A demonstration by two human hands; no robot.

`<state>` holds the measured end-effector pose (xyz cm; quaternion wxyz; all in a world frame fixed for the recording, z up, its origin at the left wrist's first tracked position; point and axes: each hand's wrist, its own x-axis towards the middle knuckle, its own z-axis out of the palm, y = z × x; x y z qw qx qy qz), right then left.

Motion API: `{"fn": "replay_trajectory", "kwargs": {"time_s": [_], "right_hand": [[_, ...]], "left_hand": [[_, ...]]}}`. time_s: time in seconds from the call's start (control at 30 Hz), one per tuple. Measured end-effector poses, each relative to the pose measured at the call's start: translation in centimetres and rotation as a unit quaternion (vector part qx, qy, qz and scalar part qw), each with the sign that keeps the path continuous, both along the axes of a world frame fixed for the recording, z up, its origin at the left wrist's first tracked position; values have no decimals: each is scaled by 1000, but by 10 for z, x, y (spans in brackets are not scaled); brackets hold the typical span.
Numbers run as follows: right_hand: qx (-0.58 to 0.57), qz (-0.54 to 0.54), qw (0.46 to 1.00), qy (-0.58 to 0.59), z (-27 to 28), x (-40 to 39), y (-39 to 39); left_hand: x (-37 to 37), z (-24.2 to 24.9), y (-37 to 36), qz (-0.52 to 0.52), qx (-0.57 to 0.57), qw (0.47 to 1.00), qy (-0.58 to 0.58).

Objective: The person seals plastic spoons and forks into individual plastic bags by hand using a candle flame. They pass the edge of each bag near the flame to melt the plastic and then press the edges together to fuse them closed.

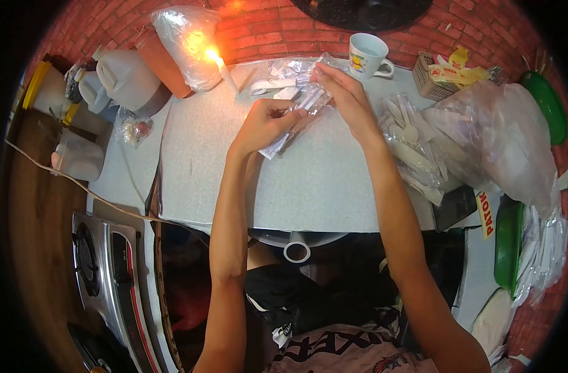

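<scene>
Both hands hold a clear plastic packet (310, 102) with white and purplish contents over the back middle of the pale table (315, 193). My left hand (268, 124) pinches its lower side, thumb on top. At its upper right end, the fingers of my right hand (348, 96) are pressed together on the plastic. Just behind the hands lie white plastic spoons (273, 85) and more clear wrap. Left of them a lit candle (225, 73) stands tilted, its flame toward the back wall.
A flowered mug (368, 56) stands at the back. On the right are a basket (428, 81), bagged spoons (411, 137), a large plastic bag (514, 137) and a green tray (509, 248). Jugs (128, 81) stand at the left, above a gas stove (113, 267).
</scene>
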<state>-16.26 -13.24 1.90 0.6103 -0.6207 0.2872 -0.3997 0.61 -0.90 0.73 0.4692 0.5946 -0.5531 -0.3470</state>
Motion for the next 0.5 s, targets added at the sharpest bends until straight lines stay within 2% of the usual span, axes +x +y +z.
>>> {"fn": "replay_trajectory", "kwargs": {"time_s": [0.07,0.13,0.2,0.27,0.3,0.37,0.5], "right_hand": [[-59,80,995,32,-6,-3,-5],[-61,71,996,15,-9,-1,-6],[-62,62,996,-1,-6,0,-4],[25,41,999,-12,12,-3,5],[25,42,999,-12,5,-3,0],[-89,50,995,12,-16,-2,-14],[-48,10,999,-21,-9,2,-6]], "left_hand": [[1,-1,-1,1,7,1000,-7],[2,-4,-2,-7,-13,999,-40],[1,-4,-2,1,-19,1000,-21],[0,-2,-2,9,-27,1000,-2],[0,-1,-2,21,-29,999,3],[-1,0,-2,33,-32,999,7],[0,4,-2,27,-20,999,-12]]}}
